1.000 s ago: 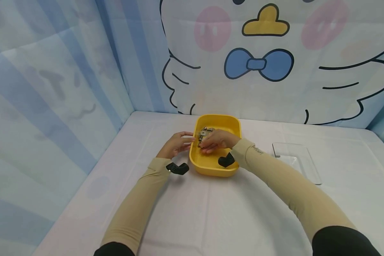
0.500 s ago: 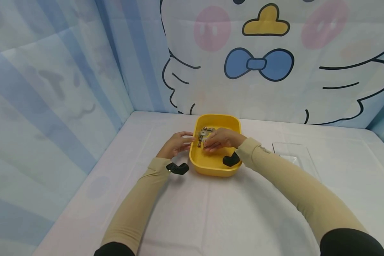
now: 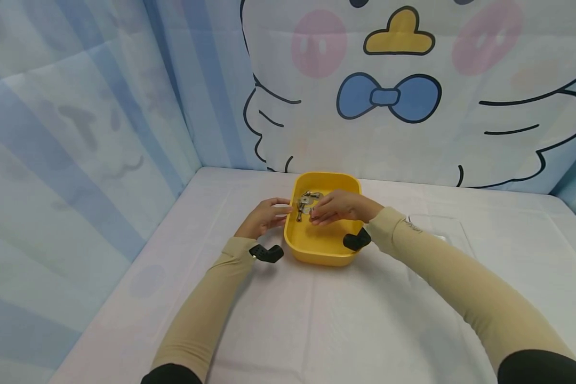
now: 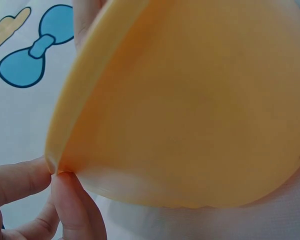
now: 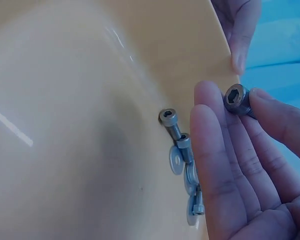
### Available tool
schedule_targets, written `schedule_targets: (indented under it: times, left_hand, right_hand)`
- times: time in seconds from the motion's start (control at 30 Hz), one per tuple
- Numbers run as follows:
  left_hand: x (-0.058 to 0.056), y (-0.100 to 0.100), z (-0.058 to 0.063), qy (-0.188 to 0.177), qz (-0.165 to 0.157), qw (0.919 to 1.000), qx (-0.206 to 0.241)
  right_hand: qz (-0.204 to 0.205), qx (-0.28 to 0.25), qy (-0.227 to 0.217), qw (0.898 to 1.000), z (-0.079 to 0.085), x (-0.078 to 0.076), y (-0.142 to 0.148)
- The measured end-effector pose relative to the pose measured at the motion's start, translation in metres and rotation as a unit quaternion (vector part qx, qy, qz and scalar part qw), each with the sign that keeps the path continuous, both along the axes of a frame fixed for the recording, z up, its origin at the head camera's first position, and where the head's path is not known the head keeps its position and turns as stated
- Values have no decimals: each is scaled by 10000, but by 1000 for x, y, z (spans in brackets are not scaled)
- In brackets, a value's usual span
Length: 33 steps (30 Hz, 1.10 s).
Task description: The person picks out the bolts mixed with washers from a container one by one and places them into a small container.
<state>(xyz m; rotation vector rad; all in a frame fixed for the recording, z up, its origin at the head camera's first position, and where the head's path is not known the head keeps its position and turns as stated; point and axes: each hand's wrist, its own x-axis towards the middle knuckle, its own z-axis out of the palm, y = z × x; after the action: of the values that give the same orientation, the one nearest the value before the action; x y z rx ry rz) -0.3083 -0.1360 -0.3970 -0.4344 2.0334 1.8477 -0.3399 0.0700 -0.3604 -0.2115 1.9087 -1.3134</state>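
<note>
The yellow tray stands near the back edge of the table. My left hand is at its left side; in the left wrist view, its thumb and a finger pinch the rim. Over the tray, my right hand holds a socket head bolt between thumb and fingers, its hex recess showing in the right wrist view. Below the fingers, more socket head bolts and several flat washers lie along the tray's left side, partly hidden by the hand.
To the right, a clear shallow box or lid lies on the white tablecloth, partly covered by my right sleeve. A printed cloth backdrop rises right behind the tray, with a striped one at the left.
My right hand has drawn back to the right, away from the pile of bolts and washers, with a bolt in its fingers. My left hand has stayed at the tray's rim.
</note>
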Motion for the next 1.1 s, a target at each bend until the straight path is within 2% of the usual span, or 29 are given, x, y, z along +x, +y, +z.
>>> schedule_targets:
  times: [0.5,0.67,0.87,1.1]
  left_hand:
    - [0,0,-1,8,31,10000,3]
    - [1,0,-1,11,54,10000,-12]
    - [1,0,-1,18,76,10000,-1]
    - [1,0,0,-8,74,10000,-2]
  right_hand:
    - [218,-217,297,9991,9,8,17]
    - [145,-172,437,9988,11,11,20]
    - [176,-248,725,9969,13,14,24]
    - [394,-481,1066,9924,15,18,29]
